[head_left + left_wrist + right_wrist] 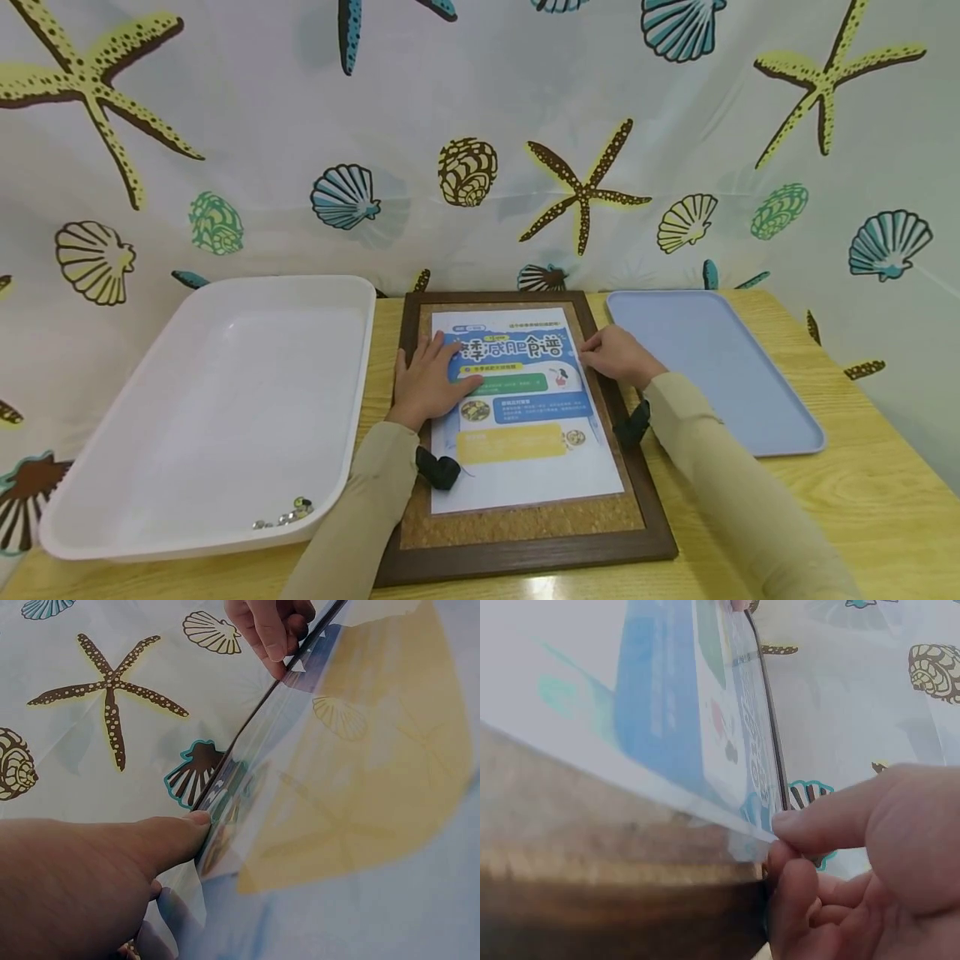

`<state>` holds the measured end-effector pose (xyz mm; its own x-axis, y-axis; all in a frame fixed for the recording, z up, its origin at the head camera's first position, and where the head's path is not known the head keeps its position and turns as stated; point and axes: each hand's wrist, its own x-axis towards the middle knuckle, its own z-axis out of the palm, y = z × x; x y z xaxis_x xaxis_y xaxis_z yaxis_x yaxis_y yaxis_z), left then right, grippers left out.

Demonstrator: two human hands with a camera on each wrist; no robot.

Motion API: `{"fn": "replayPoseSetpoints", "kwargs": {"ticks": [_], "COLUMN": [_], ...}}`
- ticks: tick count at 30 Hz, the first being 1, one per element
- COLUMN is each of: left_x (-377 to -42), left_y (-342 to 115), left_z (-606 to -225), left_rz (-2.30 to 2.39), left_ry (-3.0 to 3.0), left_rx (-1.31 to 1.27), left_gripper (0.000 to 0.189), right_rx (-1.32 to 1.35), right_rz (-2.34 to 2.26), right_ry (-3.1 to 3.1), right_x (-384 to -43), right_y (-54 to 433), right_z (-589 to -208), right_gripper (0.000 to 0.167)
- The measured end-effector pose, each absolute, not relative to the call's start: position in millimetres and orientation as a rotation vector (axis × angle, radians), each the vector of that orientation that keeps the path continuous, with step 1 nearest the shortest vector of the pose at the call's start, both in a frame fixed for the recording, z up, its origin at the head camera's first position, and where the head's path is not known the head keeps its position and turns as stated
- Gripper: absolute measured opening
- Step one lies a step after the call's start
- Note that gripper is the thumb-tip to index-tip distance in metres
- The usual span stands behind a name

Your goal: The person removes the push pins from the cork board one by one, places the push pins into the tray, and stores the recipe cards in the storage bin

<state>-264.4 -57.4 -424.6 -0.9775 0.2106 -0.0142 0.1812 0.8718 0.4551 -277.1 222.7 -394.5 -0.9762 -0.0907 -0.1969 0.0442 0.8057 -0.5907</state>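
Observation:
A printed poster with blue, green and yellow blocks lies on a cork board with a dark wooden frame. My left hand rests on the poster's left side, fingers spread, thumb towards the middle. At the upper right edge of the sheet, my right hand pinches the paper between thumb and forefinger. The right wrist view shows that poster edge raised a little from the cork, between the thumb and curled fingers.
On the left stands a large white tray with several small shiny pieces in its near right corner. A flat blue tray lies on the wooden table at the right. Behind hangs a shell-and-starfish cloth.

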Motion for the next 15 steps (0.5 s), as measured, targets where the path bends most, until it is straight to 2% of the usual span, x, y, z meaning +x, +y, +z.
{"fn": "replayPoseSetpoints", "kwargs": {"ticks": [9, 15], "left_x": [-266.3, -265.4], "left_y": [-58.5, -57.4], "left_z": [-422.1, -423.1], "left_rz": [0.689, 0.692], "left_ry": [2.987, 2.981], "left_rx": [0.308, 0.308], "left_gripper": [0.072, 0.072], "right_rx": [0.140, 0.158], "right_rz": [-1.007, -1.063], "right_ry": [2.724, 2.670], "right_x": [-281.0, -280.1], "right_y": [218.9, 223.9], "right_z": [-392.2, -391.6], "right_gripper": [0.025, 0.032]}}
